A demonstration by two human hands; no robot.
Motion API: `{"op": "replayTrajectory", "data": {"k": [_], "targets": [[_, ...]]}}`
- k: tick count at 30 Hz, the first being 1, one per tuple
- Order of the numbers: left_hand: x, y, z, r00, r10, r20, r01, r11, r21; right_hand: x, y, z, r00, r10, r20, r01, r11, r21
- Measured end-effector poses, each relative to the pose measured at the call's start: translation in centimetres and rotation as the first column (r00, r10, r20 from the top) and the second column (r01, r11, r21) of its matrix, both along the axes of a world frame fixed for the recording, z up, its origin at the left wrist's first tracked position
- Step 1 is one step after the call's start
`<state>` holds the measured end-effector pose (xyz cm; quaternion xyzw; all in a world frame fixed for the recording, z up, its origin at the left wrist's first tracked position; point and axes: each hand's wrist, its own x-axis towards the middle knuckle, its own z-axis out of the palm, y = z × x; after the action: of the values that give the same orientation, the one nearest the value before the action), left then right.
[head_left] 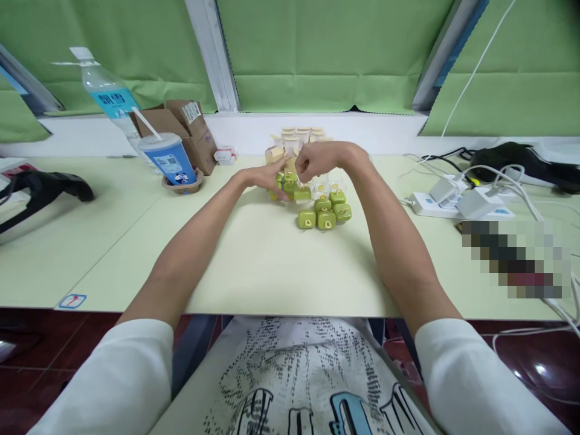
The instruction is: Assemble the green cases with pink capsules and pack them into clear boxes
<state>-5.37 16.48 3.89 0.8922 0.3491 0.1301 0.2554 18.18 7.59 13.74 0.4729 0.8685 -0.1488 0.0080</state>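
My left hand [266, 176] reaches over the table with thumb and fingers spread beside a cluster of small green pieces [289, 180], and its fingertips seem to touch them. Close by, my right hand [319, 160] is curled into a fist above the same group; whatever its fingers hold is hidden. Several rounded green lid-like pieces with an avocado-like mark [326, 220] lie nearer to me. Small clear containers [336, 183] stand just below my right hand. Behind both hands are several clear containers with cream tops [290, 142], partly covered by the hands.
At the left stand a blue cup with a straw [167, 160], a water bottle [111, 99], a cardboard box [197, 139] and a black object [49, 187]. A small white box [225, 156] is near the wall. At the right lies a power strip [437, 204] with plugs and cables.
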Motion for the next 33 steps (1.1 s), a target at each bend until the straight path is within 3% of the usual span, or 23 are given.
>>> {"op": "replayTrajectory", "data": {"k": [3,5,7,10,13,16,19,22,24,30,33], "targets": [[-0.8,-0.2,1.2,0.993,0.042,-0.109,-0.045,0.999,-0.024,1.8,0.2,0.7,0.917,-0.037,-0.397,0.021,0.999,-0.045],[-1.3,-0.2,1.7,0.988,0.027,-0.152,-0.035,0.998,-0.046,3.1,0.8,0.5,0.735,-0.134,-0.665,0.051,0.988,-0.143],[-1.6,-0.1,1.8,0.983,0.02,-0.183,-0.028,0.999,-0.041,4.3,2.1,-0.3,0.521,-0.283,-0.805,0.061,0.953,-0.295],[-1.5,0.1,1.7,0.974,0.048,-0.222,-0.051,0.999,-0.007,5.5,4.3,-2.2,0.313,-0.503,-0.806,0.045,0.855,-0.517],[-1.3,0.0,1.8,0.964,0.076,-0.254,-0.086,0.996,-0.031,6.0,6.1,-3.8,0.151,-0.631,-0.761,0.042,0.773,-0.632],[-1.3,-0.2,2.0,0.965,0.077,-0.252,-0.097,0.993,-0.066,5.9,6.8,-4.7,0.074,-0.682,-0.728,0.047,0.732,-0.68],[-1.3,-0.5,2.3,0.961,0.084,-0.265,-0.106,0.992,-0.069,5.4,6.8,-5.2,0.17,-0.613,-0.772,0.094,0.79,-0.606],[-1.2,-0.8,2.4,0.96,0.087,-0.268,-0.113,0.99,-0.086,4.8,6.7,-5.8,0.297,-0.436,-0.849,0.145,0.9,-0.412],[-1.0,-1.0,2.4,0.963,0.074,-0.258,-0.102,0.99,-0.098,4.5,7.0,-6.2,0.389,-0.353,-0.851,0.181,0.935,-0.305],[0.3,-1.2,1.5,0.991,0.071,-0.116,-0.077,0.996,-0.05,3.8,8.4,-7.1,0.782,-0.103,-0.615,0.219,0.969,0.116],[0.9,-1.0,0.9,0.994,0.048,-0.097,-0.053,0.997,-0.048,3.3,8.7,-7.5,0.897,-0.077,-0.435,0.175,0.966,0.19]]}}
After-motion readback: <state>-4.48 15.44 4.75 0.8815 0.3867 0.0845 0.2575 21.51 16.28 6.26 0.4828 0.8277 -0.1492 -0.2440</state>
